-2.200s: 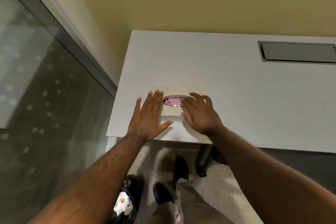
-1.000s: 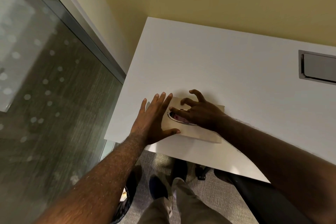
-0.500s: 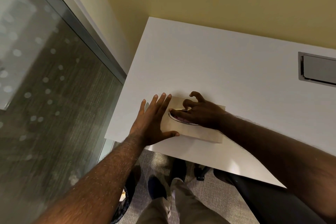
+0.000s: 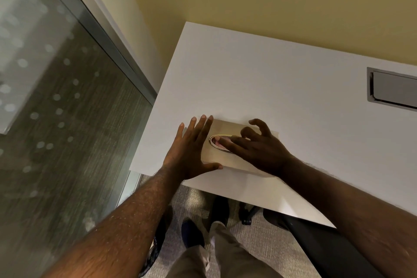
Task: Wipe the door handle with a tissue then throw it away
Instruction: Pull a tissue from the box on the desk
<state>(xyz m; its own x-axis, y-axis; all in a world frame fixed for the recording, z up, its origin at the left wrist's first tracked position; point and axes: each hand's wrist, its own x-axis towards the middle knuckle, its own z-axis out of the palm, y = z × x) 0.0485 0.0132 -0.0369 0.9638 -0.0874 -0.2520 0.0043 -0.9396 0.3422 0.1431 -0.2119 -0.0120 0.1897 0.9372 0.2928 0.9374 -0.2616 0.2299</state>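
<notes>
Near the white table's (image 4: pixel 282 88) seven-o'clock corner, our spread left hand (image 4: pixel 190 153) pressed the tissue box (image 4: pixel 216 158) as before; our right hand's (image 4: pixel 259 149) fingers (image 4: pixel 225 141), loosely spread, now covered more of its opening (image 4: pixel 214 140).

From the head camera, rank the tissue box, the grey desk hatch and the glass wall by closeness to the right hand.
From the right hand:
1. Tissue box, directly beneath it, fingers at the opening.
2. Grey desk hatch, far right of the desk.
3. Glass wall, off the desk's left side.

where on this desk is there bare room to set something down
Most of the white desk top is bare: the stretch between the tan tissue box and the yellow wall, reaching right to the grey recessed hatch. The near left corner is crowded by the box, left hand and right hand.
</notes>
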